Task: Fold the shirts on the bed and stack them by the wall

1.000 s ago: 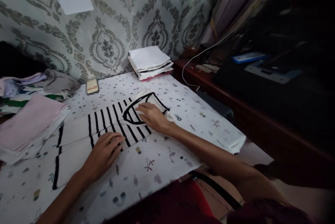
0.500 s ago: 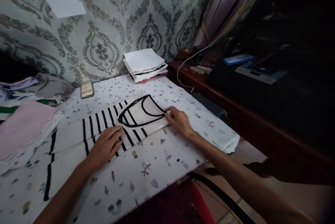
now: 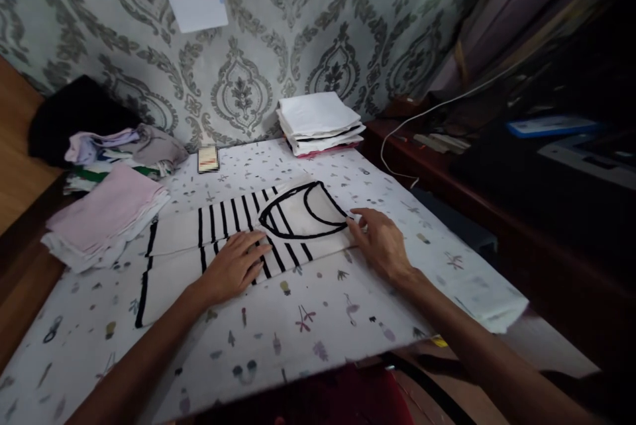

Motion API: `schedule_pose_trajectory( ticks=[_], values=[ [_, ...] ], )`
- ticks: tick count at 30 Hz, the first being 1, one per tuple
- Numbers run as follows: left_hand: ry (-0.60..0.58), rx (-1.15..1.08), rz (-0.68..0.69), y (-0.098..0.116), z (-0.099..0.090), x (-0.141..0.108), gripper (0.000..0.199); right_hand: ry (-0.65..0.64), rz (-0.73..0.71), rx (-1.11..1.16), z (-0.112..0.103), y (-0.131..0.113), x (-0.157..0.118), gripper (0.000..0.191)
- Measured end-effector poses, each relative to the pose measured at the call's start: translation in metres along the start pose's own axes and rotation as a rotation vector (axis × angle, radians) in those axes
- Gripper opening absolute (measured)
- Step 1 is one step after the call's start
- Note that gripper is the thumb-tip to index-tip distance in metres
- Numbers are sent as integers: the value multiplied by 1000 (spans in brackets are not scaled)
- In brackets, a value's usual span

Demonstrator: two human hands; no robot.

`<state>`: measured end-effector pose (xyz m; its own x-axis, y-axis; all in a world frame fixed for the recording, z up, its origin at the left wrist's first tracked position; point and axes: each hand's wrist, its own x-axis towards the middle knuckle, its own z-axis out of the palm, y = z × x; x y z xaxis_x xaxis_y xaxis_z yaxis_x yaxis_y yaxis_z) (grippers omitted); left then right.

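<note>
Where both hands rest: striped garment (image 3: 293, 223), white with black stripes and black edging, lying folded lengthwise across the middle of the table, its plain end to the left, its black-edged curves to the right.

Left hand (image 3: 236, 263): palm down, laid flat on the stripes near the garment's front edge, fingers slightly spread.

Right hand (image 3: 380, 239): at the garment's right end, thumb and forefinger narrowed at the black-edged corner; whether they pinch the cloth, cannot tell.

Table cover (image 3: 318, 306): white, printed with small figures, beneath the garment.

Folded stack (image 3: 320, 114): mostly white cloth, a red layer at the bottom, at the table's back edge near the wall.

Pink cloth (image 3: 112, 206): folded, on top of white cloth, left of the garment and apart from it.

Clothes heap (image 3: 159, 147): lilac, grey and green-and-white pieces, behind the pink cloth.

Small box (image 3: 207, 159): label blurred, near the wall.

Wall sheet (image 3: 197, 6): white, one blue corner, on patterned wallpaper.

Cable (image 3: 415, 181): white, its tip just beside the table's right edge.
</note>
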<state>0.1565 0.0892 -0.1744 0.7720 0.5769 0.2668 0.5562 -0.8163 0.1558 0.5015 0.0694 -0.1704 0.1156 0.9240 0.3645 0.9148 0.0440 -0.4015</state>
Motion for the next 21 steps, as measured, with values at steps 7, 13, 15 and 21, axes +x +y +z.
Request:
schedule_pose_trajectory(
  ticks=[7, 13, 15, 21],
  values=[
    [-103, 50, -59, 1, 1, 2, 41, -191, -475, 282, 18, -88, 17, 40],
    [-86, 149, -266, -1, -3, -24, 54, -416, -709, 273, 74, -163, 32, 57],
    [-79, 180, -376, -8, -5, -44, 57, -436, -706, 177, 93, -169, 33, 59],
    [-81, 223, -586, -28, -20, -108, 64, -385, -682, -49, 126, -160, 31, 68]
  ],
)
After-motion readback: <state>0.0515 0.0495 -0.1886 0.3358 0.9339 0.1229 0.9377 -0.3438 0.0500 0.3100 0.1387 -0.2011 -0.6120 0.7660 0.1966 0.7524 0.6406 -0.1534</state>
